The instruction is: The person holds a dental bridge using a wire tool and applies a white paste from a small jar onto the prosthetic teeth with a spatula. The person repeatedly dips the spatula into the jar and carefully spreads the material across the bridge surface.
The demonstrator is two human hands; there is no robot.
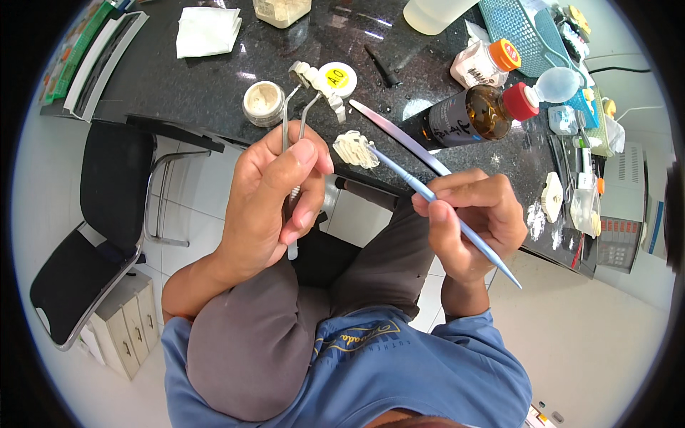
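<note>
My left hand [278,189] is closed around metal tweezers [294,167], their bent tips pointing away from me. At the tips is a small curved row of cream, tooth-like pieces with silvery parts, resembling a dental bridge [312,78]. A pen-like grip in my right hand [474,221] holds a slim light-blue brush [414,182]. Its tip meets the right edge of a ridged mound of cream paste [354,150] near the bench's front edge. A pink-to-purple flat tool [399,137] runs behind the brush toward my right fingers; whether they touch it I cannot tell.
An open jar of pale powder [264,103] and a round lid with a yellow label [337,80] flank the dental piece. Rightward stand a dark bottle with a red cap [471,114], an orange-capped jar [485,63] and a blue basket [521,36]. A black chair [114,189] is at left.
</note>
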